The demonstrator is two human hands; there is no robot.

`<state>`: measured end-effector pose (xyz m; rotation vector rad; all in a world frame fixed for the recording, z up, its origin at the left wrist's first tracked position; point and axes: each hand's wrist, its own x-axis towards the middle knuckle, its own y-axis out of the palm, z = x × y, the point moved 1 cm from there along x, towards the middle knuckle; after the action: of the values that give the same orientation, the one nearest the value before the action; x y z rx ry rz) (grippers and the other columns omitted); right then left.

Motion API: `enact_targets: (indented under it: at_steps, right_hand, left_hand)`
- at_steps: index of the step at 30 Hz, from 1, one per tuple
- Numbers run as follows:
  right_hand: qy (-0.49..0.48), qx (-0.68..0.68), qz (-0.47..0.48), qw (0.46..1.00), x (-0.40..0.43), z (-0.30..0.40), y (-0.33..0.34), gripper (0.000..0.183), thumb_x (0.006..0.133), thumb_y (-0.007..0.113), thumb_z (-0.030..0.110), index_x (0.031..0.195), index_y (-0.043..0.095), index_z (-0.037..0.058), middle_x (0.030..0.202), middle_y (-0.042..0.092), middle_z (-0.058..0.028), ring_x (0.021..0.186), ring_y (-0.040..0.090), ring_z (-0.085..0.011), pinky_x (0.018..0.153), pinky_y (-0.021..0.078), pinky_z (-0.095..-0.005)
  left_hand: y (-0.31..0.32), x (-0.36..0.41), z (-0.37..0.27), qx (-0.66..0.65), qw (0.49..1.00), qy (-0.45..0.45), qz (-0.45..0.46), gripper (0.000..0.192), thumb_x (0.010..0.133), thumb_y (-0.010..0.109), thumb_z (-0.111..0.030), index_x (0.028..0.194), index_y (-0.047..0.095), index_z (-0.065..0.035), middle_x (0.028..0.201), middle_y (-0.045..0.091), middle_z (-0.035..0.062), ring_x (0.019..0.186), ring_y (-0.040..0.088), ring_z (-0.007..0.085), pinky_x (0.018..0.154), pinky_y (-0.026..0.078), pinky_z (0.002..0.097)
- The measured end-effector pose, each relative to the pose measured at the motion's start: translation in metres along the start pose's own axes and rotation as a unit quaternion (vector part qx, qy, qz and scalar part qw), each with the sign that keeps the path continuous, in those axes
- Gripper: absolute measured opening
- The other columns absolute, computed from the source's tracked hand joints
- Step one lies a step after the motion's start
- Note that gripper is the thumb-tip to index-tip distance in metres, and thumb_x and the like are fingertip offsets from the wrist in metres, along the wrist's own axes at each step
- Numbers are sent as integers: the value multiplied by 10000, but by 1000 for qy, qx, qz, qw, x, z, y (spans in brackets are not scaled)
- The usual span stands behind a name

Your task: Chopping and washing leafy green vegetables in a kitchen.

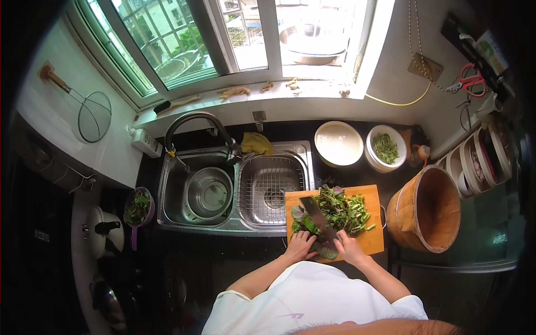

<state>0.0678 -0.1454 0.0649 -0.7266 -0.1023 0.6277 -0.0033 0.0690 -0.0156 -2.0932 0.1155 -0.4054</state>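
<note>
On a wooden cutting board (372, 246) lies a heap of green and purple leafy vegetables (336, 208), with cut stem pieces on its right side. My right hand (351, 250) grips the handle of a kitchen cleaver (319, 218); its dark blade slants across the leaves to the far left. Left of the blade, my left hand (299, 246) presses its curled fingers onto uncut-looking leaves at the front of the board. The blade hides some of the leaves, and its cutting edge cannot be made out.
Left of the board is a double steel sink (240, 228) with a faucet (197, 114), a metal pot (209, 190) and a wire rack (272, 178). A wooden bucket (398, 213) stands close right. Bowls (339, 142) sit behind; a purple colander (135, 230) of greens is far left.
</note>
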Motion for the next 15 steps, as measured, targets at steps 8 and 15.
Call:
enact_targets:
  at_steps: [8, 15]
  right_hand:
    - [52, 23, -79, 995, -29, -13, -32, 167, 958, 561, 156, 1069, 495, 51, 683, 579, -188, 641, 627, -376, 577, 455, -416]
    - [95, 44, -128, 986, -54, -18, -43, 137, 955, 552, 148, 1045, 516, 51, 729, 620, -217, 716, 639, -439, 601, 472, -471]
  left_hand:
    - [-12, -5, -1, -87, 995, 27, -44, 431, 799, 749, -261, 1158, 585, -87, 1099, 556, 136, 1018, 559, 320, 827, 489, 430]
    - [-46, -45, 33, -48, 952, -225, -203, 243, 810, 674, -34, 1043, 612, -59, 962, 600, 95, 850, 592, 322, 763, 507, 398]
